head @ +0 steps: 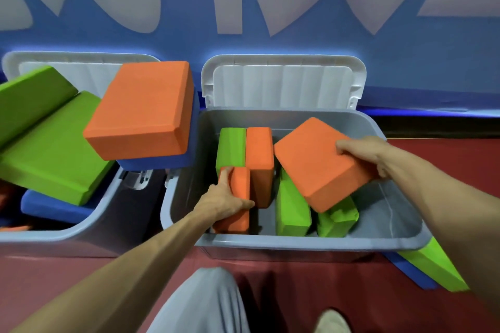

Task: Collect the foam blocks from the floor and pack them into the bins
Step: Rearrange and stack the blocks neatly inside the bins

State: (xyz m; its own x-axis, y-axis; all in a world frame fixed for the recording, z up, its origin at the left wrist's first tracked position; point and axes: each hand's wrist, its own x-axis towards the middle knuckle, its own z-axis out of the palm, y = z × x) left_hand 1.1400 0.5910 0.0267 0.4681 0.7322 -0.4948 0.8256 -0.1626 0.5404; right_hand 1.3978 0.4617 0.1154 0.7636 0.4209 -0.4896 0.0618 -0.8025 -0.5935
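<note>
Up close, I log a grey trouser leg [200, 303] and a pale shoe [331, 322] on the red floor [311, 286]. At lower right, outside the bins, a green floor block [433, 267] lies on a blue floor block [411, 272], both against the near corner of the right bin [297, 244]. The left hand [224, 200] reaches into that bin at its near left and grips a narrow orange block [239, 192] standing on end, fingers curled over its top. The right hand [370, 151] holds a large orange block [319, 162] by its right end. This block is tilted over a tall green block [292, 208] and a low green block [338, 217] inside the bin; I cannot tell whether it touches them. Behind the left hand, a green upright block [231, 146] and an orange upright block [259, 154] stand side by side, touching. The white lid [284, 81] stands open at the back of the bin. Just beside it, the left bin [89, 222] is piled above its rim: a green slab [54, 149] slanted, and a top orange block [140, 111] on a blue block [162, 163] that overhangs toward the right bin. Farthest back is a blue wall [378, 62] with white lettering.
</note>
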